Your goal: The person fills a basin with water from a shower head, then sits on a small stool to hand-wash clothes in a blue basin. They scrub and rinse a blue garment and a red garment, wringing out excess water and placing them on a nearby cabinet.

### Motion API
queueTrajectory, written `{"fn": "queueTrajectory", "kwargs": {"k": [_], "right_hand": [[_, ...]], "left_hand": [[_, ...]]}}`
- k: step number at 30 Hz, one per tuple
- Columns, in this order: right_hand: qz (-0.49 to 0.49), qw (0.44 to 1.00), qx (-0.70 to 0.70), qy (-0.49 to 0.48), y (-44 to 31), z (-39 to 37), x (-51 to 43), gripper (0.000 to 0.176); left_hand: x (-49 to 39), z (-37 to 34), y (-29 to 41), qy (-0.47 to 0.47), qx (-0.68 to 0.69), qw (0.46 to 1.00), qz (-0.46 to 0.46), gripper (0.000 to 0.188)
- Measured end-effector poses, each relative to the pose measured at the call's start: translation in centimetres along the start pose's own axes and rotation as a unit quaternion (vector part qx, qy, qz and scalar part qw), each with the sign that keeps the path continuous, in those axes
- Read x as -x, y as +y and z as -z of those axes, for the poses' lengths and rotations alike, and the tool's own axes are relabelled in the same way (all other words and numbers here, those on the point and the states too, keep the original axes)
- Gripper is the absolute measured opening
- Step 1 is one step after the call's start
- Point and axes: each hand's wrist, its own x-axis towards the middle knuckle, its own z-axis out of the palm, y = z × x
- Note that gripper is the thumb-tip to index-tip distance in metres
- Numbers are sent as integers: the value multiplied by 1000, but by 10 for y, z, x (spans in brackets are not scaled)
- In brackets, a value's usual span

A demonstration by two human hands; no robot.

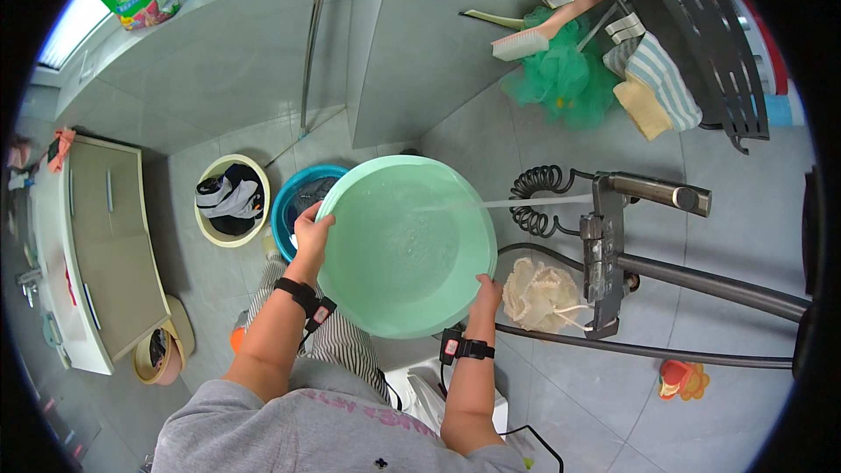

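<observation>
Both hands hold a large mint-green plastic basin (368, 289) in front of my body. My left hand (311, 236) grips its left rim, thumb on top. On the lower right rim sits my right hand (487, 299), its fingers hidden behind the basin wall. A stream of water (539, 202) runs leftward from the dark wall-mounted shower mixer (606, 243) into the basin. Water (414, 243) with bubbles lies in the bottom. Behind the basin's left edge, a blue basin (281, 210) on the floor is partly hidden; dark cloth (312, 194) lies in it.
A cream tub (202, 226) with clothes (236, 200) stands left of the blue basin. A coiled black hose (535, 200) and a beige mesh pouch (540, 292) hang by the mixer. Upper right, a green bath puff (562, 79) and brush (525, 45) hang below a rack. A vanity cabinet (108, 236) stands left.
</observation>
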Motion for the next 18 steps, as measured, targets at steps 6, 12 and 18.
{"fn": "queueTrajectory", "kwargs": {"k": [6, 12, 18], "right_hand": [[28, 999, 20, 32, 1, -12, 9, 28], [26, 998, 35, 55, 18, -24, 0, 28], [58, 993, 66, 74, 36, -43, -5, 25]], "left_hand": [[-10, 5, 5, -5, -2, 1000, 18, 45], [-23, 12, 11, 0, 3, 1000, 31, 46], [-40, 22, 15, 4, 5, 1000, 16, 46]]}}
